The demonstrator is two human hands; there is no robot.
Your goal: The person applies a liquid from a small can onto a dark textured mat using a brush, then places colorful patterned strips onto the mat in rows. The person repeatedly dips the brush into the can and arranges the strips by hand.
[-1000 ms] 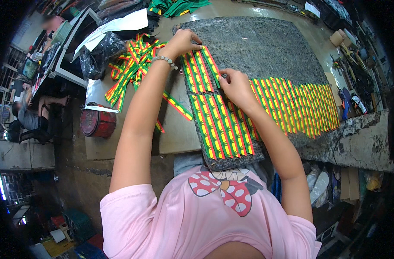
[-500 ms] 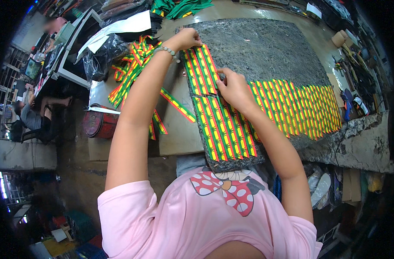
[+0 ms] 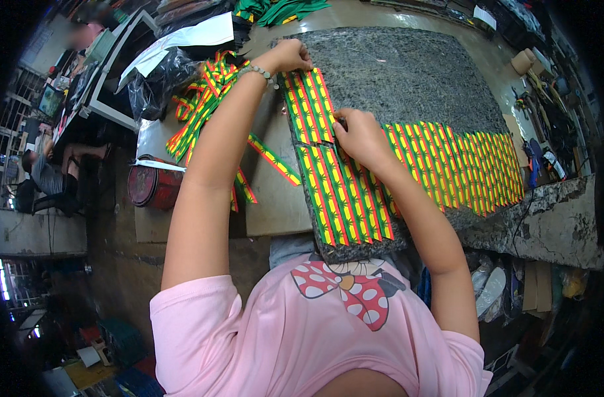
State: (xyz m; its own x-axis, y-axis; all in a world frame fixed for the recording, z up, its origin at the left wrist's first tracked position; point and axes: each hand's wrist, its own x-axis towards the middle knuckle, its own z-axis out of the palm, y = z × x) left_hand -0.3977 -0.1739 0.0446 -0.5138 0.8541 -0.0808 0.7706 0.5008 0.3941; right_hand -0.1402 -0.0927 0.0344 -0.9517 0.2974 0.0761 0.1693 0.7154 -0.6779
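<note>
The person wears a pink short-sleeved T-shirt printed with a red, white-dotted bow, and a pale beaded bracelet on the left wrist.

A red round tin sits left of the table, near a black plastic bag and white paper.

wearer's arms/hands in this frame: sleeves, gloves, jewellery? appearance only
Both forearms are bare; no gloves on either hand. The left hand has a bracelet of pale round beads at the wrist. The right hand shows no ring, watch or band that I can make out. Short pink T-shirt sleeves end above the elbows; the shirt front carries a red bow with white dots.
</note>
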